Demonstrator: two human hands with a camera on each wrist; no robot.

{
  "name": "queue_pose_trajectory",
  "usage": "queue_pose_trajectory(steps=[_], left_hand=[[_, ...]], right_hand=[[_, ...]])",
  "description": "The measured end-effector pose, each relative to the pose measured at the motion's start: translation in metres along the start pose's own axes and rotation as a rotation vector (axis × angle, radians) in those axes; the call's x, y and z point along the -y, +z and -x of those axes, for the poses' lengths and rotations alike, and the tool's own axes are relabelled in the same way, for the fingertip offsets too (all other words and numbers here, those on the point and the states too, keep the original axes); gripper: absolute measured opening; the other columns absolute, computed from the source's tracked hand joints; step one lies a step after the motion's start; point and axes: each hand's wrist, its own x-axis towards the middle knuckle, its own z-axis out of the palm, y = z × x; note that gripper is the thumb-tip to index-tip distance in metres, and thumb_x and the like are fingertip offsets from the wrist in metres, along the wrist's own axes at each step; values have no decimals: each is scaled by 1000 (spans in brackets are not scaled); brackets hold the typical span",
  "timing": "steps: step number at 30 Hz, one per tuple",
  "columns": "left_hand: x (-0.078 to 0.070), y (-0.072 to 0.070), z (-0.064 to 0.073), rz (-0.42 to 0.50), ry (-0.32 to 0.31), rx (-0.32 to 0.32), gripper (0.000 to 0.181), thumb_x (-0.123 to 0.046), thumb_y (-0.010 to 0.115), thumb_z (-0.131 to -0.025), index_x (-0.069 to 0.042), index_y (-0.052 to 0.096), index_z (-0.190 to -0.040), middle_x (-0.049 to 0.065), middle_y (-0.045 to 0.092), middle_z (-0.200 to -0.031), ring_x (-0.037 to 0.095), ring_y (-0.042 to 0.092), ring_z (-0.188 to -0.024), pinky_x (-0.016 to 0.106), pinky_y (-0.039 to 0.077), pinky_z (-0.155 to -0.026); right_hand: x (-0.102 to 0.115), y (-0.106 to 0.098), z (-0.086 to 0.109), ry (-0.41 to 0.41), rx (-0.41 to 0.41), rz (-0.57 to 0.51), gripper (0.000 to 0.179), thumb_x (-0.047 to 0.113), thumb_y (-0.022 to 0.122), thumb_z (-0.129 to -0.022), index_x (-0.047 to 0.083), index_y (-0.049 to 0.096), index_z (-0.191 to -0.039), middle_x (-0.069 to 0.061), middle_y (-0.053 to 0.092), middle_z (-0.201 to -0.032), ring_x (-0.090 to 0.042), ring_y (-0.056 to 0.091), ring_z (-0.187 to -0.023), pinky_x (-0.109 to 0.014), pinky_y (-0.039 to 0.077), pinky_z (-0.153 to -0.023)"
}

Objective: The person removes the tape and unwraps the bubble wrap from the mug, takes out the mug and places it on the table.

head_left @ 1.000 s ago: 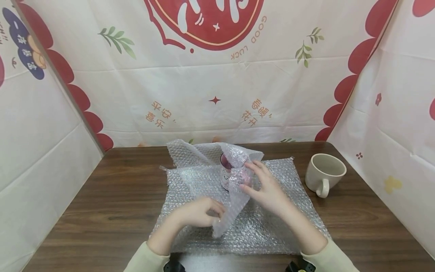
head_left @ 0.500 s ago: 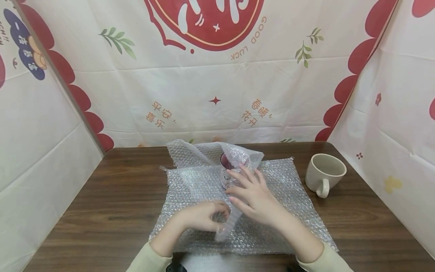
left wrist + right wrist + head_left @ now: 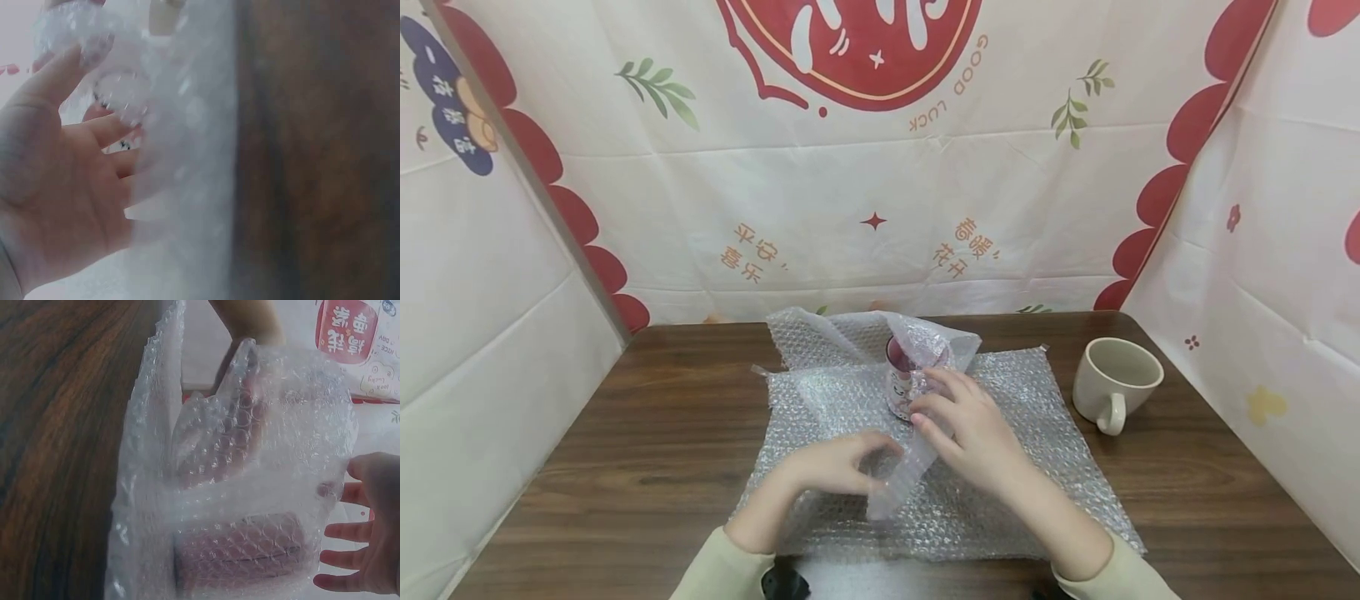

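Observation:
A cup (image 3: 898,385) with a pinkish inside and dark rim stands upright on bubble wrap (image 3: 1000,508), partly covered by a folded-over flap. The right wrist view shows its pink side (image 3: 240,550) through the bubbles. My right hand (image 3: 973,429) rests its spread fingertips on the wrap at the cup's right side; the right wrist view shows those fingers (image 3: 347,559) straight. Near the flap's lower end is my left hand (image 3: 835,465), its thumb touching the flap and its fingers apart from the thumb. In the left wrist view, translucent wrap partly hides the left fingers (image 3: 112,131).
A cream mug (image 3: 1118,383) stands at the right of the brown table (image 3: 647,450), handle toward me. Printed cloth (image 3: 820,192) hangs behind and on both sides. Loose bubble wrap (image 3: 812,337) sticks up at the back left of the cup.
My right hand moved left and down from the cup's upper right side, then slightly back up. The left hand's thumb and fingers have spread apart near the flap. The cup stays put.

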Motion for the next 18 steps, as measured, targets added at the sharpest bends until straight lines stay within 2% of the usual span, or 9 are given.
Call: queue_pose_trajectory(steps=[3, 5, 7, 9, 12, 15, 18], left_hand=[[0, -13, -2, 36, -34, -104, 46, -30, 64, -87, -3, 58, -125, 7, 63, -118, 21, 58, -108, 34, 47, -90], [-4, -24, -5, 10, -56, -221, 36, -26, 63, -90, -3, 63, -117, 6, 67, -106, 19, 61, -97, 34, 51, -82], [-8, -36, -10, -64, -54, -362, 24, -20, 63, -89, -4, 67, -106, 2, 67, -94, 16, 62, -86, 31, 52, -74], [-13, -46, -17, -168, -33, -505, 15, -15, 65, -88, -5, 69, -98, 0, 65, -91, 16, 60, -83, 31, 51, -72], [-19, -60, -26, -366, 4, -654, 10, -12, 67, -86, -10, 70, -95, 3, 61, -107, 22, 56, -99, 37, 47, -81], [-20, -71, -36, -555, 19, -680, 13, -13, 67, -85, -14, 72, -97, 6, 52, -132, 27, 44, -121, 50, 38, -94], [-18, -78, -43, -639, 9, -639, 17, -14, 66, -86, -16, 72, -102, 5, 41, -146, 30, 32, -134, 61, 27, -101]], right_hand=[[1, 0, -1, 11, -23, -3, 22, 35, 58, -94, 19, 71, -103, -12, 51, -137, -34, 43, -127, -58, 33, -101], [2, 0, 0, 25, -32, 2, 23, 35, 59, -93, 19, 72, -104, -12, 52, -136, -33, 44, -126, -58, 35, -100], [3, 0, 0, 36, -40, 10, 23, 34, 61, -93, 18, 72, -105, -11, 53, -135, -33, 45, -126, -57, 37, -99], [4, 0, 0, 54, -42, 18, 23, 33, 62, -92, 18, 72, -106, -10, 53, -135, -32, 46, -125, -56, 39, -98], [7, 0, 1, 69, -44, 33, 23, 31, 64, -91, 17, 72, -107, -10, 54, -134, -31, 48, -123, -56, 43, -94], [10, -1, 3, 77, -36, 50, 24, 31, 63, -91, 16, 72, -108, -12, 53, -135, -33, 48, -123, -56, 43, -93], [12, -1, 3, 72, -31, 62, 25, 30, 63, -91, 15, 72, -109, -16, 53, -135, -38, 47, -123, -57, 40, -96]])
